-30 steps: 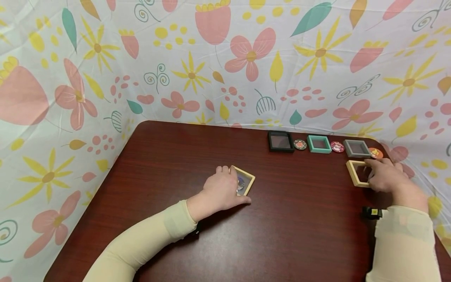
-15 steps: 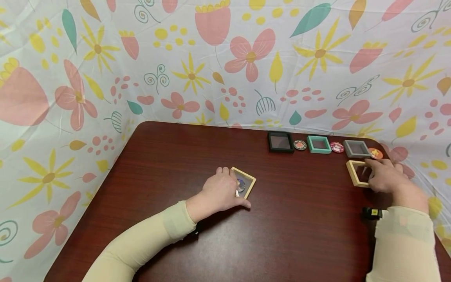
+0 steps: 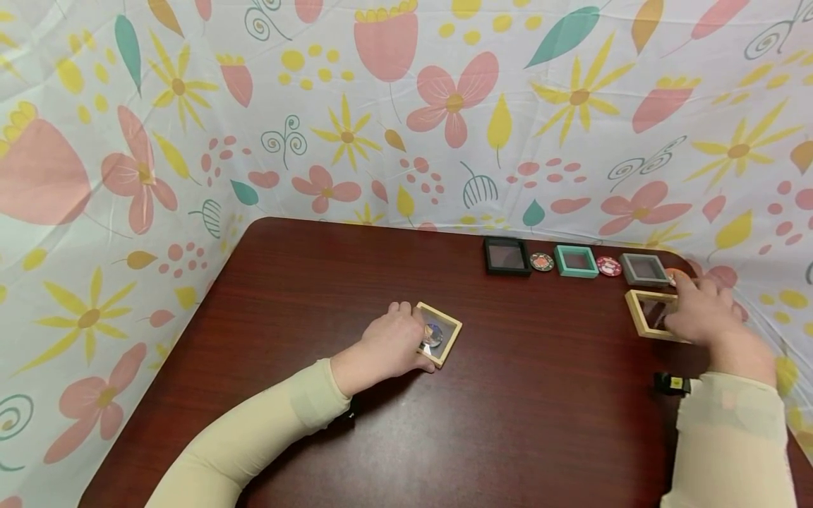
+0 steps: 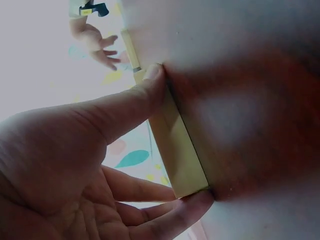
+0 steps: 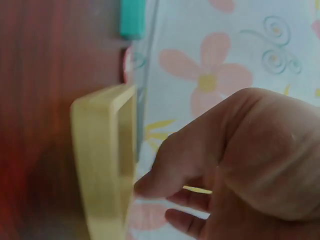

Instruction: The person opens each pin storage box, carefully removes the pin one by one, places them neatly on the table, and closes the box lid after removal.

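My left hand (image 3: 389, 342) grips a pale yellow square frame (image 4: 175, 147) on the table, thumb at one corner and fingertips at another. Behind the frame's clear window, a dark round disc (image 3: 433, 336) with a bluish pattern shows in the head view. At the right, a second pale yellow frame (image 3: 639, 321) lies with its window bare. My right hand (image 3: 708, 316) hovers at that frame's right side, fingers loosely spread, holding nothing. In the right wrist view its thumb tip (image 5: 145, 187) overlaps the frame's edge. The hand hides the frame's right end.
Along the back edge stand a black frame (image 3: 506, 256), a teal frame (image 3: 575, 261) and a grey frame (image 3: 644, 269). Between them lie a dark patterned disc (image 3: 542, 262) and a red disc (image 3: 609, 266). An orange disc (image 3: 673, 275) is partly hidden by the right hand.
My left thumb has drawn in against the frame's near corner, and more of the disc shows. My right hand has shifted slightly away from its frame, its fingers loosening.
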A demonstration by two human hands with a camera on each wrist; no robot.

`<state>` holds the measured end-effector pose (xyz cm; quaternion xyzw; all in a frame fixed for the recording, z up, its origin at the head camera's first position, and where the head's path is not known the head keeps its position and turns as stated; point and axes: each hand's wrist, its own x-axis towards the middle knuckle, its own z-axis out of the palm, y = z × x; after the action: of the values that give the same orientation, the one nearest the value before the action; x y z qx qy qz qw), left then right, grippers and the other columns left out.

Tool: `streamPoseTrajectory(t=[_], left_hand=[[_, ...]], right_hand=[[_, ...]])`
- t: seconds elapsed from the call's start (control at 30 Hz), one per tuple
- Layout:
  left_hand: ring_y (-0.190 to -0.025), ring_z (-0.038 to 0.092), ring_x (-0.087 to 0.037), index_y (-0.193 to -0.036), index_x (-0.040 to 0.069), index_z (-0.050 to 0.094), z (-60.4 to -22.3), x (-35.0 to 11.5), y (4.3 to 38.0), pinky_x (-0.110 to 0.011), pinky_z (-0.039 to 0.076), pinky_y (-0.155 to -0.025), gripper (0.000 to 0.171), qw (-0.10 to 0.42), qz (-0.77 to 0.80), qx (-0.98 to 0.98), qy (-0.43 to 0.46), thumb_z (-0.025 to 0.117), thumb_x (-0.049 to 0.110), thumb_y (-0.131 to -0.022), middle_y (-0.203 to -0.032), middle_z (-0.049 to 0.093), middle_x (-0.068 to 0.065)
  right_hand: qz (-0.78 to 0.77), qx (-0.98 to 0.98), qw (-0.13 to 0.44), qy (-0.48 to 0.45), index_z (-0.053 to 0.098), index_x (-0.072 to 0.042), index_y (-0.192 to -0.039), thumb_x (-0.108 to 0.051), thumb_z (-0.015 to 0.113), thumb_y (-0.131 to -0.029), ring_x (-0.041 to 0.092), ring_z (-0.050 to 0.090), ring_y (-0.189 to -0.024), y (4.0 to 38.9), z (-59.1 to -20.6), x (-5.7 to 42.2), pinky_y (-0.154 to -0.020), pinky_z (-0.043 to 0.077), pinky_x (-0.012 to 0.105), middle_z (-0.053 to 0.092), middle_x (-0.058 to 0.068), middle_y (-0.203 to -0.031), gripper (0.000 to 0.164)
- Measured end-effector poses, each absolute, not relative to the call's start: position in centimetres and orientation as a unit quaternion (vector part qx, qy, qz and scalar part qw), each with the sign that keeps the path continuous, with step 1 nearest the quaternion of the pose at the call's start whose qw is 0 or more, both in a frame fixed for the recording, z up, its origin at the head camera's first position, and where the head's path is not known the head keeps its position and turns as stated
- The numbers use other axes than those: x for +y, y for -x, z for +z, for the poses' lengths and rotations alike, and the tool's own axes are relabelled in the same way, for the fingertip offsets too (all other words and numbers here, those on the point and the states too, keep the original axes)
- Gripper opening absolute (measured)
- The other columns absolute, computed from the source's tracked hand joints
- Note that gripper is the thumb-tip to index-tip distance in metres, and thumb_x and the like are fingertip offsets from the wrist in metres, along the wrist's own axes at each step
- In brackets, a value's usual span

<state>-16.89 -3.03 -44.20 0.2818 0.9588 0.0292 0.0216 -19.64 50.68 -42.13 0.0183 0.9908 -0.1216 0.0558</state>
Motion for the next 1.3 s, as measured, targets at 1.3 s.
streamPoseTrajectory(t=[1.3], left_hand=[[-0.087,0.071,-0.026,-0.103,0.005,0.077,-43.2,-3.0,15.7,-0.039,0.062,-0.071,0.039,0.050,0.048,0.948,-0.310,0.098,0.032,-0.085,-0.094,0.070,-0.009]], right_hand=[[-0.240,0.925,0.115,0.270,0.040,0.005,-0.168,-0.067,0.092,-0.084,0.042,0.041,-0.157,17.5,-43.3,24.0,-0.121,0.042,0.062,0.045,0.025,-0.169,0.122]])
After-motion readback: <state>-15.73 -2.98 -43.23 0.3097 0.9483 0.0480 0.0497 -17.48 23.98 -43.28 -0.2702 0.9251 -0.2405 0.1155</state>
